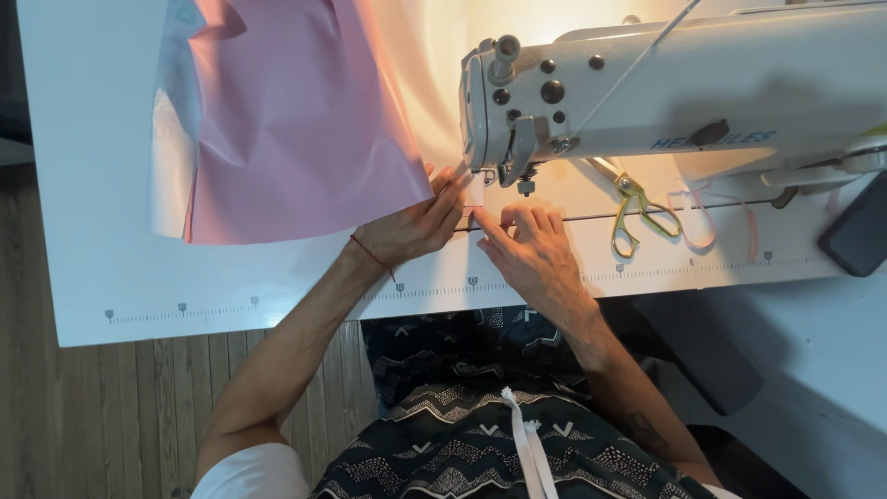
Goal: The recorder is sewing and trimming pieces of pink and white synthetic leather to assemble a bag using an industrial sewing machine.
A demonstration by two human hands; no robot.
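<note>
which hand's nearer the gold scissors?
Right. The right hand lies on the table just left of the gold scissors, not touching them. The left hand is farther left, on the pink fabric edge.

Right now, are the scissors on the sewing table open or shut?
Shut. The scissors lie flat behind the right hand, their two handle loops close together and blades meeting.

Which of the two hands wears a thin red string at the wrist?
The left hand, resting at the pink fabric edge; the right hand has a bare wrist.
</note>
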